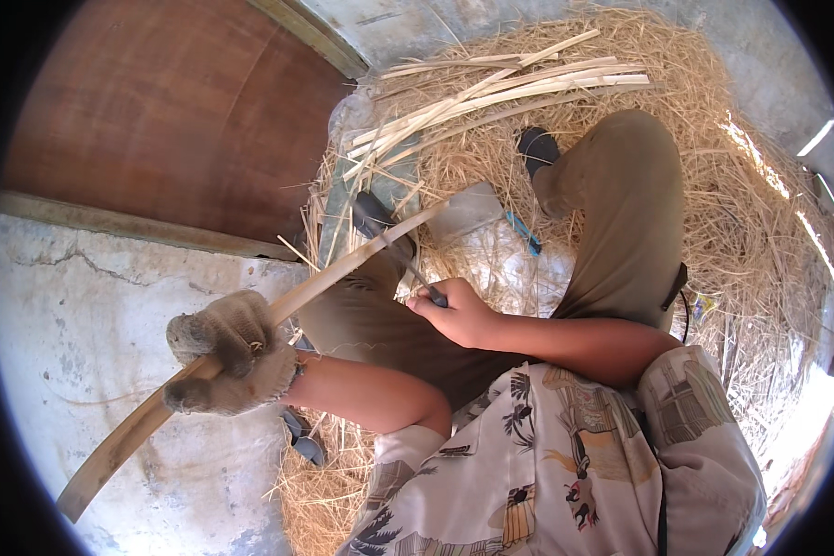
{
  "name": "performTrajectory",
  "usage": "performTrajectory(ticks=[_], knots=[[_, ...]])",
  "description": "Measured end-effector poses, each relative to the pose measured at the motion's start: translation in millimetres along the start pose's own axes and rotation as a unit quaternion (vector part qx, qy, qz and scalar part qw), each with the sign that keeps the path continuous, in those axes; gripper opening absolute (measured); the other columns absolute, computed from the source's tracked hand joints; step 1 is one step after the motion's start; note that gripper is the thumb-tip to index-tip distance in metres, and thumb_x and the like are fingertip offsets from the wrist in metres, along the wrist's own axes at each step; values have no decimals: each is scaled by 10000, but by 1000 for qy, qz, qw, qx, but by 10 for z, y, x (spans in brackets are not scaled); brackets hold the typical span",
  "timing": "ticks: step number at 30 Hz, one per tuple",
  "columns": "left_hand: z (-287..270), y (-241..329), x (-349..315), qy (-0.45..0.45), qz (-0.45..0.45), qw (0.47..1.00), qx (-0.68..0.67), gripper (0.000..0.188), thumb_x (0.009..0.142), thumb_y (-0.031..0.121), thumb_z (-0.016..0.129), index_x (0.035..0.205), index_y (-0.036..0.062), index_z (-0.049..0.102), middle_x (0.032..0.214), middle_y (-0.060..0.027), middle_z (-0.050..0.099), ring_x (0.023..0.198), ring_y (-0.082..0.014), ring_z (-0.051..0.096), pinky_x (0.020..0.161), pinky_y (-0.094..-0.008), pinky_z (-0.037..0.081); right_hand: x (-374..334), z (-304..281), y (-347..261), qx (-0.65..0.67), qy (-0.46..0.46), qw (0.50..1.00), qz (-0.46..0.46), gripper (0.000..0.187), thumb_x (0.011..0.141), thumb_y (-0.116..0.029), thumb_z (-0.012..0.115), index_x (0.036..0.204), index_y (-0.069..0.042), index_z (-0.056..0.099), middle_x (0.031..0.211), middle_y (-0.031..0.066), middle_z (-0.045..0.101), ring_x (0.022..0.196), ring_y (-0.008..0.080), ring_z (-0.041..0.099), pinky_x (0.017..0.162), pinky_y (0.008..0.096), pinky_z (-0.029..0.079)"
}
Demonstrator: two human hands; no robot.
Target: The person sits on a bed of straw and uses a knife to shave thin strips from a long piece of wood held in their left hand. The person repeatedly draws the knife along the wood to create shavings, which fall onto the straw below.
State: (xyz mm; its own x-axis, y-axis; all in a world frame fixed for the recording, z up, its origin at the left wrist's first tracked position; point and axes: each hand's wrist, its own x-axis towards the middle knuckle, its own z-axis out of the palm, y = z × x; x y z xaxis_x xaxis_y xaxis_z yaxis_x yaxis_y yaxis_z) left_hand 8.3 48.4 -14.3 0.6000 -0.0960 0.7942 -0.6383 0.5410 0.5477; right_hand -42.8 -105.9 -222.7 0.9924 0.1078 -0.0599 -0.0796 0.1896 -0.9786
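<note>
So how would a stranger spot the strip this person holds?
Find the person's left leg. Over it slants a long pale strip, gripped in the gloved left hand. Unlike the strips lying on the straw, it is held up, apart.

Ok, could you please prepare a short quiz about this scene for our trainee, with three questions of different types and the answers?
1. Multiple choice: Which hand wears a glove?
A) The left one
B) The right one
C) Both

2. True or false: The long pale strip passes through the grip of the left hand and sticks out on both sides of it.

3. Open question: What does the right hand hold?

Key:
1. A.
2. True.
3. A tool with a dark handle. In this view its slim front part overlaps the strip; whether they touch cannot be told.
</note>
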Motion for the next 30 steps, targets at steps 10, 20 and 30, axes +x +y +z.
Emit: performTrajectory(ticks=[10, 20, 30], knots=[[-31, 12, -2, -47, 14, 999, 0, 576, 900, 610, 624, 958, 38, 653, 475, 36, 395, 363, -70, 263, 330, -233, 242, -90, -2, -135, 13, 88, 996, 14, 428, 917, -353, 613, 662, -14, 558, 521, 15, 513, 540, 152, 567, 565, 325, 439], [-52, -16, 63, -303, -49, 921, -240, 611, 878, 513, 722, 472, 206, 384, 422, 68, 407, 313, -49, 386, 313, -196, 322, 152, -159, 16, 132, -65, 967, 209, 431, 924, -286, 608, 577, -44, 523, 440, 56, 450, 320, 162, 430, 346, 331, 345], [-214, -60, 237, -434, -49, 864, -250, 528, 780, 548, 799, 587, 82, 645, 491, 10, 504, 373, -90, 494, 337, -210, 369, 50, -168, -90, 161, -122, 932, 300, 479, 924, -329, 614, 537, -93, 459, 469, 33, 444, 338, 155, 400, 337, 350, 339]])
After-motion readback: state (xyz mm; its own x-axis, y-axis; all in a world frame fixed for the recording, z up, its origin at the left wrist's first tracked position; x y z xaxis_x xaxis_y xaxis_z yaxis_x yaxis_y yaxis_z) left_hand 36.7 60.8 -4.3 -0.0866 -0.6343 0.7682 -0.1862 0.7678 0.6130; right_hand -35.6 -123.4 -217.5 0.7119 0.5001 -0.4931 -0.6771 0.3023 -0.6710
